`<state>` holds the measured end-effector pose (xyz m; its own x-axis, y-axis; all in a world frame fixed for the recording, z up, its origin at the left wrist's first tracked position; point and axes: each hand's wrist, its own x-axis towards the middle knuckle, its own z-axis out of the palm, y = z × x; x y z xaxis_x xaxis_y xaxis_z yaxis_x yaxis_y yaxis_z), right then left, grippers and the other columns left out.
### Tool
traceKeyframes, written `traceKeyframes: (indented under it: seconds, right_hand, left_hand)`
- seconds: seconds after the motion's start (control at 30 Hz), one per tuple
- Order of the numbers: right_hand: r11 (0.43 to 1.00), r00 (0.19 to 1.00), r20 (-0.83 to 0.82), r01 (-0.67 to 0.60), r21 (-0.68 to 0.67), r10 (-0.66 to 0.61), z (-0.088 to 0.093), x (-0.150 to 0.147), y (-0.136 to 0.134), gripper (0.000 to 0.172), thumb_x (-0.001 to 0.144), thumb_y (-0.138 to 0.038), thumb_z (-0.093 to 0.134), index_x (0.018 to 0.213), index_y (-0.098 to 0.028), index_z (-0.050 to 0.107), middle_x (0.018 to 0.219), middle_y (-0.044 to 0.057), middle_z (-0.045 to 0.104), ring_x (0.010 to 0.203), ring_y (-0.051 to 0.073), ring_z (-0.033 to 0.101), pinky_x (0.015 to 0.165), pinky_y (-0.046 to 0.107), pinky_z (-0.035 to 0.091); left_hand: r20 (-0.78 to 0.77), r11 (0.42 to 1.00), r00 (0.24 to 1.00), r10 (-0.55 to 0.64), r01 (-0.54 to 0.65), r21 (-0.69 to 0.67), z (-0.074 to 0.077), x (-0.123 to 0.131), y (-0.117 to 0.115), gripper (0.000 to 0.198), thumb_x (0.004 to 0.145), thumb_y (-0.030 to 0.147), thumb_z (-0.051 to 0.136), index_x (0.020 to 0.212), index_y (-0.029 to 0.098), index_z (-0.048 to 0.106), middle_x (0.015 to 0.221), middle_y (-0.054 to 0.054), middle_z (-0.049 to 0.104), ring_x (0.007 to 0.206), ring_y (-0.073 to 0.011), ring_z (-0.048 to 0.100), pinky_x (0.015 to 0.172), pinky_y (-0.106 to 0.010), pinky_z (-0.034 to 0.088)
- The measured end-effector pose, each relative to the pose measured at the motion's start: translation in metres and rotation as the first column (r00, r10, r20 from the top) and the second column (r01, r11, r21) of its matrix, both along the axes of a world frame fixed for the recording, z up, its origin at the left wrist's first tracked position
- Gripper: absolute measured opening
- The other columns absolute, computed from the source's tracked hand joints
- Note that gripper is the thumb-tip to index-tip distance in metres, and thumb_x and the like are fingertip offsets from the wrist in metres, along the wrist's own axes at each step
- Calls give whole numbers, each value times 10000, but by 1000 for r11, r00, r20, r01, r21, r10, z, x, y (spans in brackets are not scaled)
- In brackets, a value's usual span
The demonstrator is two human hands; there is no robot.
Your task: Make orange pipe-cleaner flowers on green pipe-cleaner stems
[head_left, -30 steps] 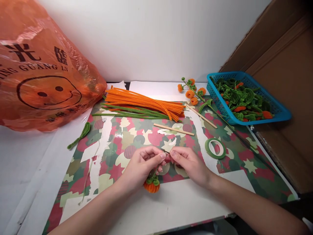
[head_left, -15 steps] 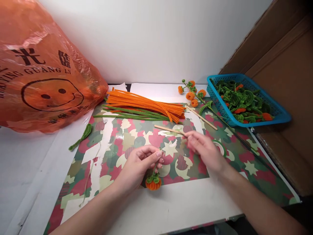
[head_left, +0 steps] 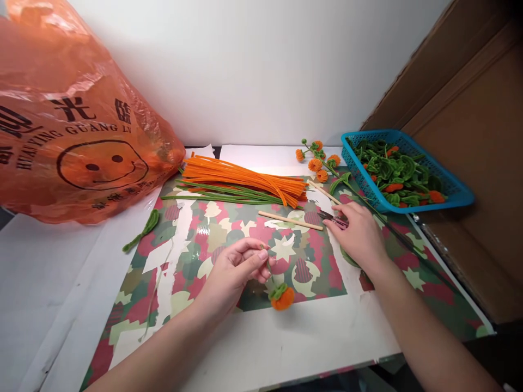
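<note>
My left hand is closed in a pinch on the thin green stem of a small orange pipe-cleaner pumpkin, which hangs just over the patterned mat. My right hand lies further right on the mat. Its fingers are stretched out onto a small dark tool with pink handles. It covers most of a green tape ring. A wooden stick lies between the two hands.
Orange pipe cleaners and green pipe cleaners lie at the back of the mat. A pumpkin sprig and a blue basket of green pieces are at back right. An orange plastic bag fills the left, brown cardboard the right.
My right hand let go of the pumpkin stem and moved right and back to the dark tool. My left hand kept the stem, and the pumpkin swung right.
</note>
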<state>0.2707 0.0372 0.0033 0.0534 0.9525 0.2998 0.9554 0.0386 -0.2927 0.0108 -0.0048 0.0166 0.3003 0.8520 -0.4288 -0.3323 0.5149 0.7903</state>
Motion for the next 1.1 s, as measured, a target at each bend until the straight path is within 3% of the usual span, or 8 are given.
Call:
traceKeyframes:
  seconds: [0.1, 0.2, 0.33, 0.47, 0.67, 0.87, 0.97, 1.1]
  right_hand:
    - [977, 952, -238, -164, 137, 194, 6, -17, -10, 178, 789, -233, 638, 959, -184, 654, 926, 74, 641, 887, 237, 578, 763, 364, 481]
    - [888, 720, -595, -460, -23, 357, 6, -40, -25, 278, 748, -217, 698, 1021, -230, 649, 945, 41, 643, 817, 185, 602, 724, 316, 505]
    - [813, 256, -956, -581, -34, 143, -2, -63, -38, 526, 640, -286, 816, 1115, -245, 594, 1008, 38, 646, 886, 173, 631, 760, 284, 529]
    - [839, 64, -995, -544, 28, 75, -5, -65, -37, 381, 685, -281, 788, 1022, -230, 618, 876, 12, 652, 798, 133, 644, 737, 256, 538]
    - [867, 149, -975, -494, 72, 166, -10, -58, -30, 380, 671, -245, 789, 1028, -223, 659, 894, 18, 672, 847, 149, 653, 821, 294, 545]
    - [880, 334, -903, -465, 91, 270, -12, -58, -32, 467, 749, -244, 703, 1206, -224, 611, 980, 50, 675, 852, 165, 643, 831, 334, 558]
    - [915, 395, -882, -392, 91, 257, -15, -57, -33, 476, 826, -271, 624, 1290, -237, 525, 1083, 74, 644, 752, 139, 625, 737, 313, 580]
    - [908, 412, -854, -392, 148, 318, -19, -55, -29, 399, 834, -329, 609, 1221, -237, 569, 1078, 81, 646, 748, 165, 637, 676, 301, 595]
  left_hand:
    - [91, 998, 994, 65, -66, 8, 0, -1, 2, 294, 653, 320, 823, 720, 164, 584, 684, -6, 707, 560, -80, 640, 521, -140, 515]
    - [180, 989, 972, 148, -149, -6, -1, -1, 4, 321, 643, 282, 834, 693, 174, 535, 775, -11, 736, 640, -94, 682, 579, -145, 543]
    - [174, 985, 970, 170, -171, -9, -7, 2, 4, 322, 636, 293, 838, 678, 173, 542, 778, 3, 725, 715, -114, 701, 655, -173, 565]
    - [-14, 979, 989, 146, -143, 143, -14, 1, 3, 247, 697, 357, 786, 720, 175, 620, 732, -3, 708, 691, -136, 693, 670, -223, 568]
    - [-361, 847, 916, 176, 45, 529, -12, -10, 5, 200, 795, 357, 681, 725, 169, 682, 682, -18, 678, 637, -127, 632, 610, -214, 513]
    - [-429, 775, 857, 287, 56, 629, -1, -13, 9, 224, 785, 350, 674, 679, 154, 653, 659, -41, 690, 623, -152, 641, 561, -231, 495]
    - [-372, 625, 733, 569, -93, 775, 19, -36, 23, 230, 787, 345, 659, 668, 149, 644, 660, -40, 695, 632, -152, 650, 595, -250, 506]
    - [-185, 308, 434, 881, -232, 923, 78, -104, 39, 190, 875, 334, 529, 823, 176, 620, 813, 9, 719, 785, -133, 659, 710, -261, 497]
